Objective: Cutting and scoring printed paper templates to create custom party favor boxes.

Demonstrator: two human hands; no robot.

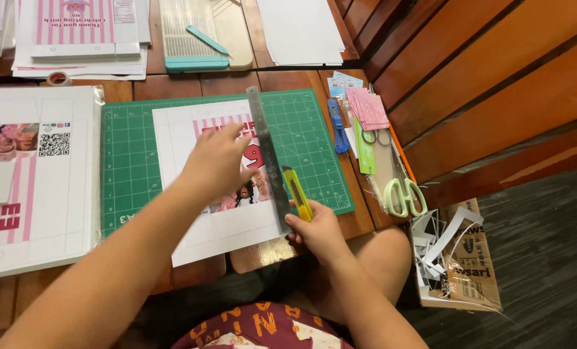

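Note:
My left hand presses flat on a printed white sheet with pink stripes, its fingertips against a long metal ruler. The sheet lies on a green cutting mat, and the ruler runs lengthwise over both. My right hand grips a yellow utility knife, whose blade end sits against the ruler's right edge near the sheet's lower part.
More pink printed sheets lie at left and at the back. A teal paper trimmer sits behind the mat. A blue cutter, pink cards and pale green scissors line the table's right edge. A cardboard box of paper scraps stands on the floor.

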